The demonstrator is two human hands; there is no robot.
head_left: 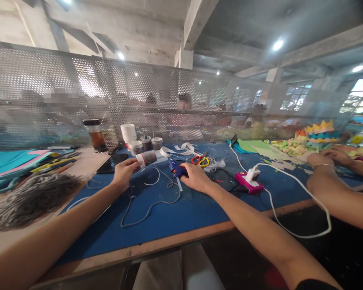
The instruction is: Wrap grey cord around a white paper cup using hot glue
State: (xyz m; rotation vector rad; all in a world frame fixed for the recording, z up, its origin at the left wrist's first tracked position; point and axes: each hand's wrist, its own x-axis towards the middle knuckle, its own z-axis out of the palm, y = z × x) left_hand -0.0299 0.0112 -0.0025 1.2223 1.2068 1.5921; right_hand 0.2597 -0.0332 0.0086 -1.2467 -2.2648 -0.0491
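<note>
My left hand [124,172] grips the white end of a paper cup [147,158], held on its side above the table. Grey cord is wound around much of the cup. A loose length of the cord [153,207] trails in a loop over the blue mat [181,221]. Closed around the handle of a dark blue hot glue gun [175,167] is my right hand [196,177]. The gun's nozzle is near the cup, and a pale glue stick [179,184] juts from its back. Whether the nozzle touches anything is unclear.
A grey cord bundle [33,197] and scissors [3,185] lie left. Behind stand stacked paper cups [128,133] and a jar [95,135]. Red-and-yellow-handled scissors [203,161] lie mid-table. A pink power strip [249,183] with white cable is right, near another person's arms [329,181].
</note>
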